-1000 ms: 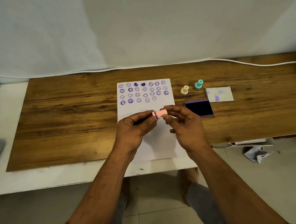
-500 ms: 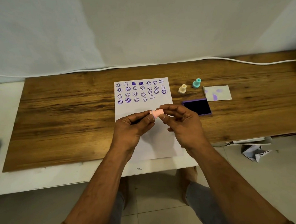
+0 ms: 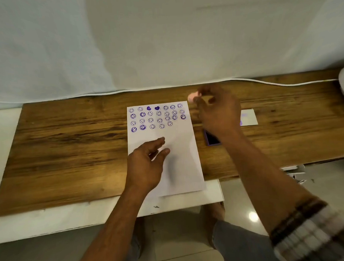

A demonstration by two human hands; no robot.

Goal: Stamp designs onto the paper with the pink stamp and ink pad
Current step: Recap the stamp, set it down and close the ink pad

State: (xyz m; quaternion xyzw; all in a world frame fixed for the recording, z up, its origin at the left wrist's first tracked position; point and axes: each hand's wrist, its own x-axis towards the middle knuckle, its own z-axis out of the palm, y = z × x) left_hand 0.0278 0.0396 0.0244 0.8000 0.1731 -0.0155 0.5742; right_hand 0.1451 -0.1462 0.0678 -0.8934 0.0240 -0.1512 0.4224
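A white sheet of paper lies on the wooden board, its upper part covered with rows of purple smiley and heart prints. My right hand is raised, blurred, beyond the paper's top right corner, pinching the pink stamp in its fingertips. The dark purple ink pad lies right of the paper, mostly hidden under my right wrist. My left hand hovers over the paper's blank lower left part, fingers apart, holding nothing.
A small white card with purple smears lies right of my right hand. The wooden board rests on a white table. A white cable runs along the back edge. Crumpled paper lies on the floor at right.
My hands have parted. The right hand carried the pink stamp up and right, past the paper's top corner. The left hand let go and opened over the paper.
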